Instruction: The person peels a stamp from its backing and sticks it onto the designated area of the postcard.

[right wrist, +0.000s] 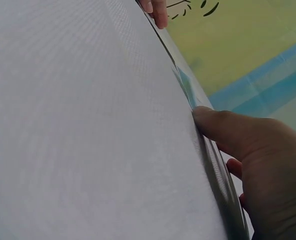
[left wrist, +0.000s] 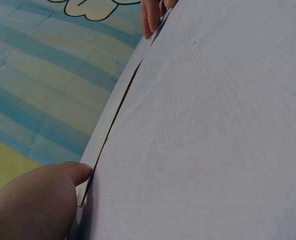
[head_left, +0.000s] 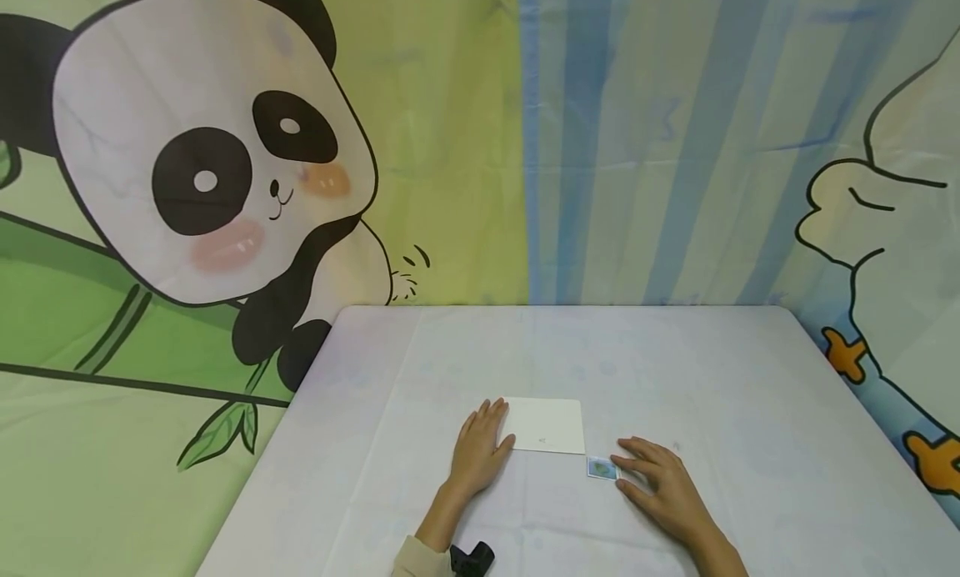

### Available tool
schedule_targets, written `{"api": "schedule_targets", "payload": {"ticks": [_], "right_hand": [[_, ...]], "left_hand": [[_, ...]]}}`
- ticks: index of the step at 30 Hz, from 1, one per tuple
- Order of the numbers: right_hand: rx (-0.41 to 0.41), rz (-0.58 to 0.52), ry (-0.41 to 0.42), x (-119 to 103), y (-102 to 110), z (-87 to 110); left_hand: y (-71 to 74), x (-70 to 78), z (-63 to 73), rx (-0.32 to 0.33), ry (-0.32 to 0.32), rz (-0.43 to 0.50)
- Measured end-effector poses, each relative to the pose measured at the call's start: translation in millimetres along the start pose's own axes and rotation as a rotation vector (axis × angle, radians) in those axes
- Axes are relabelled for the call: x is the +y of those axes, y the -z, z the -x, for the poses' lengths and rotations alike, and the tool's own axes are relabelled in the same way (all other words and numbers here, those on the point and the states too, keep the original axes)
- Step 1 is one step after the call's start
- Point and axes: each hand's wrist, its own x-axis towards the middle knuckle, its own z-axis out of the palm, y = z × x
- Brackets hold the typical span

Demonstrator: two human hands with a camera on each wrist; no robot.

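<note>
A white rectangular card or envelope (head_left: 546, 425) lies flat on the table, with a small faint mark near its near edge. My left hand (head_left: 478, 450) rests over its left end, fingers extended and thumb on the near left corner. Just off the near right corner is a small picture card (head_left: 602, 468), blue-green with a white border, like a stamp. The thumb and fingertips of my right hand (head_left: 663, 487) pinch its right end. In the right wrist view the thumb meets the end of the small picture card (right wrist: 188, 87), low over the cloth.
A white cloth covers the table (head_left: 420, 368), whose far edge meets a printed curtain. The curtain shows a panda (head_left: 217, 143) on the left and blue stripes on the right. A black wrist strap device (head_left: 472, 559) sits at my left wrist.
</note>
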Motion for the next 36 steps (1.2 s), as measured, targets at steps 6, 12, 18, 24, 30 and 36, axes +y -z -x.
{"api": "schedule_targets", "payload": {"ticks": [6, 12, 18, 24, 30, 36], "right_hand": [[0.012, 0.02, 0.028, 2.7, -1.4, 0.8], [0.027, 0.052, 0.045, 6.2, -2.4, 0.9], [0.034, 0.071, 0.051, 6.3, -3.0, 0.5], [0.03, 0.043, 0.026, 3.7, -2.7, 0.6], [0.034, 0.076, 0.029, 2.3, -2.9, 0.0], [0.057, 0.139, 0.078, 2.2, -3.3, -1.2]], "left_hand": [[1.6, 1.2, -0.2, -0.005, 0.003, 0.006], [3.2, 1.4, -0.9, -0.001, 0.0, 0.002], [3.3, 1.0, -1.1, -0.001, -0.003, -0.001], [1.9, -0.2, 0.1, -0.023, 0.008, 0.001], [1.9, -0.7, 0.5, -0.006, -0.002, -0.006], [2.1, -0.5, 0.3, 0.014, -0.016, -0.013]]}}
